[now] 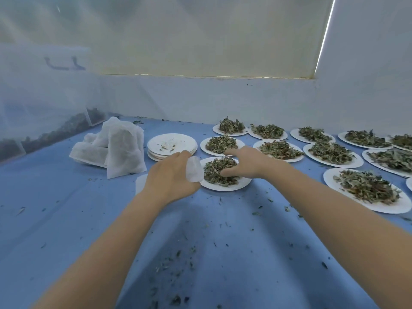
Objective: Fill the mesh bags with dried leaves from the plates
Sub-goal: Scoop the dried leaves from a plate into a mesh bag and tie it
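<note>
My left hand (170, 177) grips a small white mesh bag (194, 169) at the left rim of the nearest white plate (242, 184). That plate holds a heap of dried green leaves (217, 171). My right hand (246, 162) reaches over the same heap with fingers spread, the fingertips down in the leaves. Whether it holds any leaves is hidden. Several more plates of dried leaves (365, 189) spread to the right and behind. A pile of filled mesh bags (123, 148) stands at the left.
A stack of emptied white plates (172, 144) sits between the filled bags and the leaf plates. The blue cloth (66, 208) carries scattered leaf crumbs. White netting (40, 97) hangs at the left, and a white wall runs behind the plates.
</note>
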A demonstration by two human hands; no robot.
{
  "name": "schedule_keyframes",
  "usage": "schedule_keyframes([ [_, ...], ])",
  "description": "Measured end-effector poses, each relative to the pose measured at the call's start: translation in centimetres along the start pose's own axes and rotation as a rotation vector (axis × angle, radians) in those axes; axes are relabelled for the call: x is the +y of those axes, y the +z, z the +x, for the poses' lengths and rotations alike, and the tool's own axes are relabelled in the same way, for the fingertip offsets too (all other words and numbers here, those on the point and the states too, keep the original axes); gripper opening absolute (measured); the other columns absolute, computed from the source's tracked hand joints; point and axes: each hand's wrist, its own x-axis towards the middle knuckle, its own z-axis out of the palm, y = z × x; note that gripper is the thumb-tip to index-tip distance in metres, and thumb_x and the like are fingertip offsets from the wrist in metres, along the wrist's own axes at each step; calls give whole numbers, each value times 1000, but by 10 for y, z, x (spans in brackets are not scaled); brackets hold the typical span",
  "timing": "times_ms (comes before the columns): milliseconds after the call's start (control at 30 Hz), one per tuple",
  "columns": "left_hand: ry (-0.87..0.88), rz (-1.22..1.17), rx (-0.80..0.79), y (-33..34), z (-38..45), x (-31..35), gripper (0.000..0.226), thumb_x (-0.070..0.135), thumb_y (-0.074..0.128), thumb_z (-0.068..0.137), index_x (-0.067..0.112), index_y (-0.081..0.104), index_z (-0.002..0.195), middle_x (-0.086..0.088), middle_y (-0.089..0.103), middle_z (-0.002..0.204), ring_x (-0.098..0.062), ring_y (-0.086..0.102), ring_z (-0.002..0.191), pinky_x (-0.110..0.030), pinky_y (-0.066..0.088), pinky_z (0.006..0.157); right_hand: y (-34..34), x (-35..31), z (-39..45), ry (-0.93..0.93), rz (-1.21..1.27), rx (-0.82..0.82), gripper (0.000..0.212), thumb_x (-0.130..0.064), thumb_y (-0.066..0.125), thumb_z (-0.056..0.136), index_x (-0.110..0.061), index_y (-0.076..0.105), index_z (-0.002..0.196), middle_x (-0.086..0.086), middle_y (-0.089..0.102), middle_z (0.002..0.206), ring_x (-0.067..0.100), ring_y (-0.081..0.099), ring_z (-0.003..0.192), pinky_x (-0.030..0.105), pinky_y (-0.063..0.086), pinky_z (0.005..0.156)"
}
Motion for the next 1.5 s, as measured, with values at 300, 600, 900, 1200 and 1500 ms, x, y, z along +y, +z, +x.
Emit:
schedule_keyframes([
  [300, -80, -178, -88, 24, 25, -6, 48, 39, 67, 66, 22, 45, 105, 9, 47, 98, -15, 43, 89, -30, 34, 66, 23, 3, 19, -104, -20, 164, 37, -40, 61, 88, -21, 62, 119, 2, 61, 118, 16, 55, 103, 27, 46, 83],
  [600, -51, -201, -80, 31, 38, -6, 46, 36, 68, 67, 21, 47, 105, 7, 47, 93, -16, 44, 87, -29, 34, 67, 0, 3, 13, -207, 111, 361, 18, -25, 67, 86, -22, 73, 103, -12, 59, 82, 2, 51, 77, 12, 35, 72],
  [900, 43, -217, -36, 36, 56, -7, 52, 33, 71, 65, 18, 49, 109, 4, 50, 98, -18, 48, 94, -28, 34, 73, 2, -13, 9, -303, 286, 492, 15, -19, 73, 81, -21, 75, 95, -15, 61, 74, -6, 53, 62, 4, 40, 66],
  [1200, 91, -223, 54, 51, 58, 5, 55, 36, 72, 64, 16, 51, 111, 0, 57, 103, -20, 50, 94, -26, 36, 76, 26, -19, 12, -186, 461, 637, 15, -22, 75, 78, -23, 73, 93, -17, 61, 74, -3, 57, 66, -2, 38, 69],
  [1500, 68, -259, 84, 49, 57, 4, 48, 33, 70, 70, 14, 54, 111, -2, 61, 104, -21, 53, 97, -28, 38, 79, 17, -16, 1, -225, 617, 289, 30, -15, 56, 86, -43, 64, 86, -7, 69, 93, 11, 60, 84, 4, 39, 58],
])
